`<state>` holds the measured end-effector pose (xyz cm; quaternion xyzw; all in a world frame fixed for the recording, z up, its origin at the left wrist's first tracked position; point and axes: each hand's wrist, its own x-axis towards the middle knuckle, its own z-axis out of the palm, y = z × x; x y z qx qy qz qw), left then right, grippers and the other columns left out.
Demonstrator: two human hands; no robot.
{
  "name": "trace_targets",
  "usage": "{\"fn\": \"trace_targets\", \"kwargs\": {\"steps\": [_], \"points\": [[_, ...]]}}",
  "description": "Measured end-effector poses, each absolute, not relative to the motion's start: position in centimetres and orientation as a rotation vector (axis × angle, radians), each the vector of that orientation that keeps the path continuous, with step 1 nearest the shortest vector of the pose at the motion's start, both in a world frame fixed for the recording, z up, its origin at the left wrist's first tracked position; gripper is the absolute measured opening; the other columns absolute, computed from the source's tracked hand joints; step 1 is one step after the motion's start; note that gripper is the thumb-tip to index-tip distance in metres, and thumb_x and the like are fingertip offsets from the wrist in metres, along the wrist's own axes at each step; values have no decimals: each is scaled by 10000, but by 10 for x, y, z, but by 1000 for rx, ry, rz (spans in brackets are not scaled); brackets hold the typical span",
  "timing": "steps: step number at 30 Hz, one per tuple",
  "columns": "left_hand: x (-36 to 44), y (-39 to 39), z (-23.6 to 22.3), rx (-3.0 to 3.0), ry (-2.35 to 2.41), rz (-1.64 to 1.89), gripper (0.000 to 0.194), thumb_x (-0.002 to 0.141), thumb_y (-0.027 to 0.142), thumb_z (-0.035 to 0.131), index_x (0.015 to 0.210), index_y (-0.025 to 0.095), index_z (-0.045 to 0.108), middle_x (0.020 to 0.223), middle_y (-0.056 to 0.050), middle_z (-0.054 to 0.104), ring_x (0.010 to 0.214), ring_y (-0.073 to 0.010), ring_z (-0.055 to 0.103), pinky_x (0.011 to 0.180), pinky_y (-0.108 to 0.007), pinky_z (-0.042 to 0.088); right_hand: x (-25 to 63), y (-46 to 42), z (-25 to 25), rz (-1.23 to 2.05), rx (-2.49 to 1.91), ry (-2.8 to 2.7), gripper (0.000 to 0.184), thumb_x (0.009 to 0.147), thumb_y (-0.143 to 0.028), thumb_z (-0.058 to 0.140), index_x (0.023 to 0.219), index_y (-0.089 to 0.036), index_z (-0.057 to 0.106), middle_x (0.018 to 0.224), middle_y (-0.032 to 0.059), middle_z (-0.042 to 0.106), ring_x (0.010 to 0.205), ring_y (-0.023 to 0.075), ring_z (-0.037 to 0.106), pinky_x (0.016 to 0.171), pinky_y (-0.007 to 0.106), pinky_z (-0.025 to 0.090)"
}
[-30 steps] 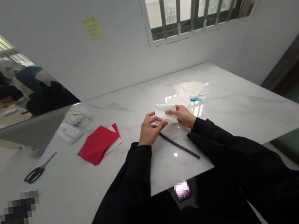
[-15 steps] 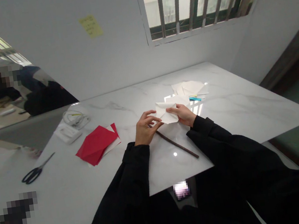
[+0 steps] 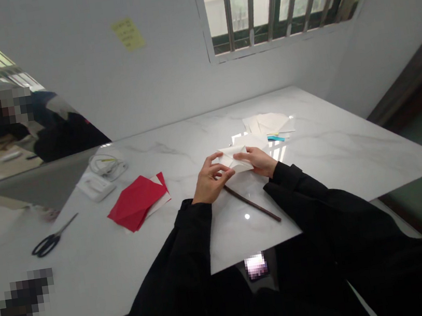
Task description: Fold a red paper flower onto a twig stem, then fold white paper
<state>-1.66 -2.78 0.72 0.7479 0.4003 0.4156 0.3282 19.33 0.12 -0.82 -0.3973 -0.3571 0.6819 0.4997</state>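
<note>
My left hand (image 3: 209, 180) and my right hand (image 3: 257, 161) both pinch a small folded white paper (image 3: 231, 155) just above the white marble table (image 3: 336, 156). The left fingers hold its left side, the right fingers its right edge. A thin dark stick (image 3: 251, 204) lies on the table under my hands, running toward the near edge. Both arms are in black sleeves.
Folded red paper (image 3: 137, 202) lies to the left, with black scissors (image 3: 48, 241) further left. A white box and coiled cable (image 3: 103, 170) sit at the far left. A pile of white sheets with a blue strip (image 3: 269, 126) lies behind my hands. Another person sits at far left.
My left hand has closed back onto the paper's left side, and the paper now lies flatter and lower between both hands.
</note>
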Motion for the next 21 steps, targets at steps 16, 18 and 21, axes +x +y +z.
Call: {"fn": "trace_targets", "kwargs": {"steps": [16,18,21], "points": [[-9,-28,-2,1874,1159,1118,338,892,557,811,888,220,783,1727,-117,452,1228,-300,692,774,-351,668,190,-1,-9,1585,-969,-869,181,811,-119,808,990,-127,780,868,54,824,743,177,733,780,303,601],[-10,-26,-5,1852,1148,1117,346,894,566,805,896,220,794,1766,-117,407,1287,-325,684,835,-386,677,190,-1,-9,1580,-966,-870,169,820,-113,789,989,-123,783,878,57,826,745,176,734,763,295,597],[-11,-23,-9,1874,1141,1124,348,874,554,828,993,227,833,1799,-124,356,1448,-381,604,1078,-516,614,190,0,-9,1565,-979,-875,158,818,-110,789,975,-131,786,894,58,830,753,178,735,748,289,593]]}}
